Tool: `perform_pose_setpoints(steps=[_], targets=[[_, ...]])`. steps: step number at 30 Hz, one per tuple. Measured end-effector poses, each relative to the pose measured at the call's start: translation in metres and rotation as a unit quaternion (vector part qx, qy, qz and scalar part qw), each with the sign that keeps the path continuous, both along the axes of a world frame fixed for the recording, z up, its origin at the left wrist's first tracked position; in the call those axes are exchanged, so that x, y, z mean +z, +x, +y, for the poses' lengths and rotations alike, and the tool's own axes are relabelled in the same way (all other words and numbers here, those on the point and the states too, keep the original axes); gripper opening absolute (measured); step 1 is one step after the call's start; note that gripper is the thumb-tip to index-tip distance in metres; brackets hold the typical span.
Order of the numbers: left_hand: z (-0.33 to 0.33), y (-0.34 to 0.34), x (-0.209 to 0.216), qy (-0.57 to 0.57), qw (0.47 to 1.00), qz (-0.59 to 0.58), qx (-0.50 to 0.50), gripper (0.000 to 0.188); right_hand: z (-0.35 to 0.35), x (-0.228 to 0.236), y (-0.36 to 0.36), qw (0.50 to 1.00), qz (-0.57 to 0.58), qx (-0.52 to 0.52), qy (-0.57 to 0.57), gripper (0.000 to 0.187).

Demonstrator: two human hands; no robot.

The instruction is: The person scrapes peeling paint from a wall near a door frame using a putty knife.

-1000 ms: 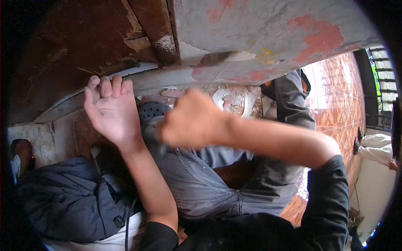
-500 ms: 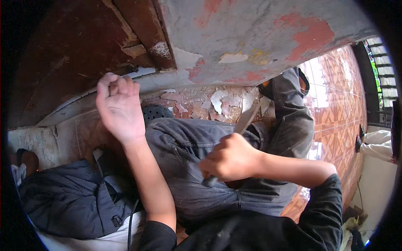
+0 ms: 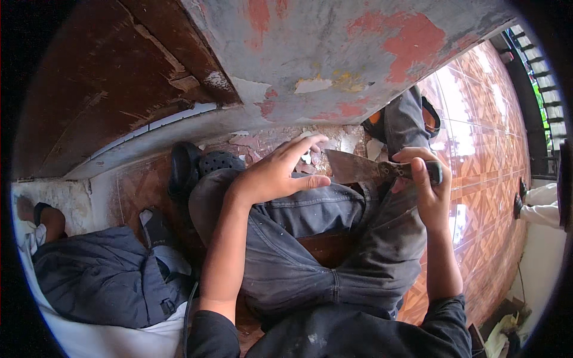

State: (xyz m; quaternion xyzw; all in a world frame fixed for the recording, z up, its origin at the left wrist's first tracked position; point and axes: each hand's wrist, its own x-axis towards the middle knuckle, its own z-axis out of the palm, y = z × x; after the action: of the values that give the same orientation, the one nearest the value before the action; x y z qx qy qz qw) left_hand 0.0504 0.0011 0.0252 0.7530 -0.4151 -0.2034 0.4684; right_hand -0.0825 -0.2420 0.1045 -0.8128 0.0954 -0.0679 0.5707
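Observation:
A scraper [image 3: 352,167] with a worn metal blade and a dark handle is gripped in my right hand [image 3: 434,185], above my right leg. Its blade points left, toward my left hand [image 3: 277,170]. That hand hangs over my lap with thumb and fingers apart, holding nothing, close to the blade's tip but not visibly on it. Beyond both hands stands a grey wall [image 3: 286,53] with peeling paint and reddish patches. Flakes of loose paint [image 3: 248,141] lie on the floor along its foot.
A brown wooden panel [image 3: 89,77] adjoins the wall at left. Dark clogs [image 3: 184,170] rest near its base. A black bag [image 3: 89,274] lies at my left. Patterned glossy tiles [image 3: 477,143] stretch to the right, where another person's pale trouser leg [image 3: 540,206] shows.
My right hand has moved right and up, turning the scraper so its blade points left. My left hand has come down from the panel, moving right toward the blade.

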Motion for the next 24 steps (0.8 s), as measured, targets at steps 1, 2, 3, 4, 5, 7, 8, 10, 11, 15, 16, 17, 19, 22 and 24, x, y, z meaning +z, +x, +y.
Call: perform_pose_setpoints(steps=[1,2,3,4,5,7,8,10,11,15,16,17,19,22,24], targets=[[-0.002,-0.001,-0.001,0.017,0.999,0.049,0.002,0.063,-0.001,-0.003,-0.005,0.998,-0.002,-0.037,0.047,0.032],[-0.002,-0.002,0.0,0.019,0.999,0.05,0.004,0.063,-0.002,-0.008,-0.009,0.993,-0.004,-0.073,0.095,0.031],[-0.004,-0.001,0.004,-0.017,0.992,0.122,0.035,0.061,-0.006,-0.019,-0.016,0.989,-0.003,-0.056,0.135,0.031],[-0.006,0.002,0.007,-0.053,0.977,0.194,0.066,0.058,-0.003,-0.028,-0.02,0.985,0.021,-0.059,0.163,0.027],[-0.006,0.009,0.009,-0.057,0.962,0.262,0.046,0.047,-0.002,-0.038,-0.026,0.982,0.051,-0.04,0.175,0.026],[-0.002,0.014,0.012,-0.069,0.961,0.256,0.078,0.043,0.007,-0.056,-0.034,0.965,0.113,0.017,0.234,0.027],[-0.002,0.015,0.013,-0.084,0.959,0.25,0.108,0.04,0.013,-0.062,-0.036,0.948,0.145,0.054,0.278,0.031],[-0.01,0.011,0.006,-0.127,0.952,0.237,0.146,0.039,0.034,-0.07,-0.035,0.932,0.182,0.113,0.291,0.041],[-0.014,0.008,0.003,-0.143,0.939,0.253,0.183,0.037,0.041,-0.074,-0.033,0.925,0.181,0.118,0.313,0.041],[-0.028,-0.008,-0.007,-0.214,0.856,0.356,0.308,0.029,0.052,-0.088,-0.014,0.942,0.142,0.096,0.289,0.043],[-0.032,-0.016,-0.008,-0.265,0.776,0.443,0.363,0.028,0.053,-0.088,-0.006,0.958,0.108,0.091,0.25,0.044],[-0.038,-0.021,-0.01,-0.3,0.743,0.472,0.367,0.03,0.053,-0.085,0.001,0.956,0.119,0.087,0.255,0.045],[-0.047,-0.021,-0.024,-0.347,0.713,0.484,0.37,0.034,0.056,-0.099,0.009,0.958,0.126,0.086,0.243,0.045],[-0.056,-0.018,-0.038,-0.358,0.727,0.439,0.387,0.037,0.063,-0.128,0.017,0.968,0.138,0.05,0.204,0.028],[-0.059,-0.014,-0.039,-0.364,0.746,0.423,0.364,0.035,0.063,-0.147,0.025,0.974,0.148,0.075,0.153,0.023]])
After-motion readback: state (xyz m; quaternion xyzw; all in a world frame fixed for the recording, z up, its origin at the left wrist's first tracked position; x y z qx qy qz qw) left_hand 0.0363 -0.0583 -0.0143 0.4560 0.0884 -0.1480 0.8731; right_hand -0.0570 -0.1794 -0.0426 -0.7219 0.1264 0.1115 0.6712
